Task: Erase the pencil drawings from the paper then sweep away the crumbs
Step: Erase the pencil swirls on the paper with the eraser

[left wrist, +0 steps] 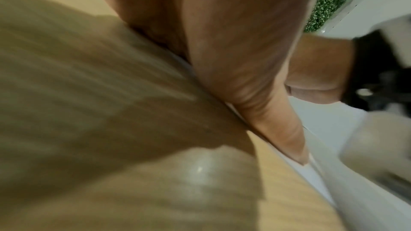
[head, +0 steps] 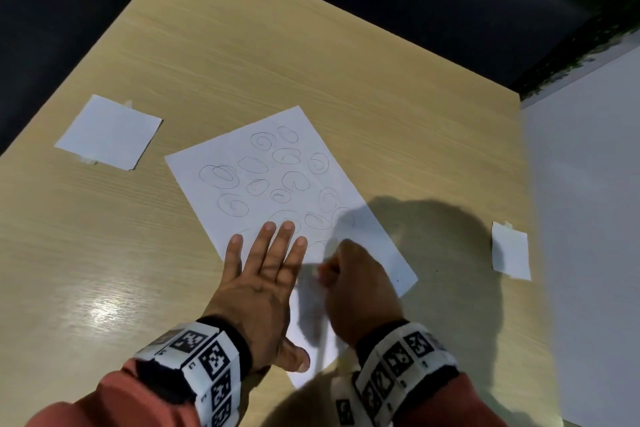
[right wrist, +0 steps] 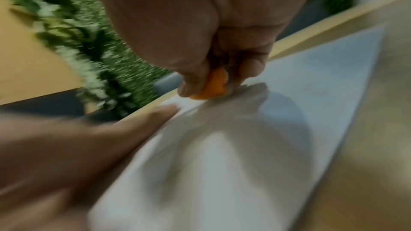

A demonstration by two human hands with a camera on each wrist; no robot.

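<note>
The left hand (head: 263, 274) lies flat, fingers straight, pressing the white sheet of paper with pencil swirls (head: 277, 184) onto the light wooden tabletop (head: 311, 62). The right hand (head: 353, 277) pinches a small orange eraser (right wrist: 213, 85) against the paper's near part.

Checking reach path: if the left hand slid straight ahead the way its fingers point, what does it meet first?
The left hand lies flat on the paper. Straight ahead lie only its pencil drawings, then bare table; nothing upright, as far as visible.

Head overhead; wrists close, sharing paper (head: 277, 184).
</note>
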